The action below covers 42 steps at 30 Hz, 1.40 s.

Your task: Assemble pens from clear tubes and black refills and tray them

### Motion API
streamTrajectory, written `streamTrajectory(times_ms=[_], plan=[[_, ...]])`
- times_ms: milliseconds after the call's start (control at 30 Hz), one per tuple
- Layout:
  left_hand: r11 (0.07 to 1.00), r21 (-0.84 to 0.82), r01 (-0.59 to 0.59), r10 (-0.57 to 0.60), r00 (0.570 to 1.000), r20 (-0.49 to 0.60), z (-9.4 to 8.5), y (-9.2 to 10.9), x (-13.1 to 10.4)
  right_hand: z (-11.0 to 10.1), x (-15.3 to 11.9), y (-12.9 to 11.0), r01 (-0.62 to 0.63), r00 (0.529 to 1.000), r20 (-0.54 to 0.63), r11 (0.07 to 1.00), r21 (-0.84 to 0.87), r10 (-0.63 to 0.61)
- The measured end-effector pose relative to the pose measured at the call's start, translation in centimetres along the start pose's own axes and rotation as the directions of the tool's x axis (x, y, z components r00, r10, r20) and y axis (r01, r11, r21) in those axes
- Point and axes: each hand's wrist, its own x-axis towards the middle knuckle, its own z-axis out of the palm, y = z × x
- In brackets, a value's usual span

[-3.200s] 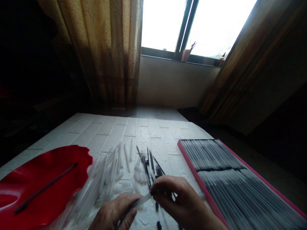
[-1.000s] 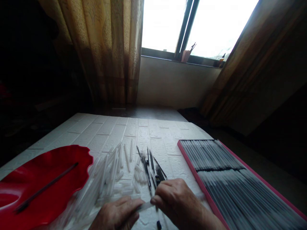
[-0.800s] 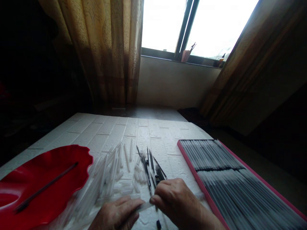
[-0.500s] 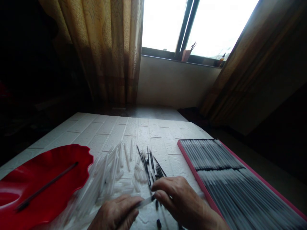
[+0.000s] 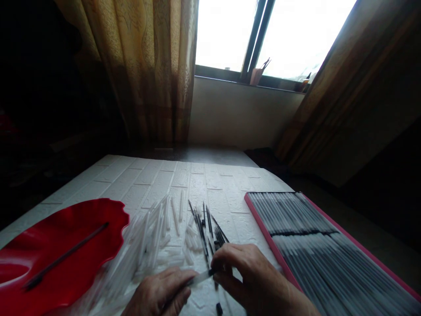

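Observation:
Near the bottom centre my left hand (image 5: 161, 289) is closed on a pen with a clear barrel (image 5: 200, 277). The fingertips of my right hand (image 5: 248, 274) pinch the dark end of that same pen. Just beyond the hands, thin black refills (image 5: 200, 228) and small black caps (image 5: 219, 308) lie on the white brick-patterned table (image 5: 149, 177). Left of them is a loose pile of clear plastic tubes (image 5: 154, 228), some blurred.
At the left sits a red scalloped dish (image 5: 82, 219) with one dark pen (image 5: 69, 254) in it. A pink-edged tray (image 5: 259, 219) at the right holds rows of assembled-looking pens (image 5: 329, 259). Curtains and a window stand behind.
My right fingers have shifted slightly right and curled more at the pen's dark end. My left hand has hardly moved, and the view has shifted a little.

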Motion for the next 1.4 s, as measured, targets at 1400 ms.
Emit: streamTrajectory(times_ms=[1400], plan=[[0.995, -0.099, 0.028, -0.026, 0.999, 0.026, 0.07, -0.21, -0.01, -0.19, 0.39, -0.67, -0.029, 0.993, 0.104, 0.981, -0.193, 0.050]])
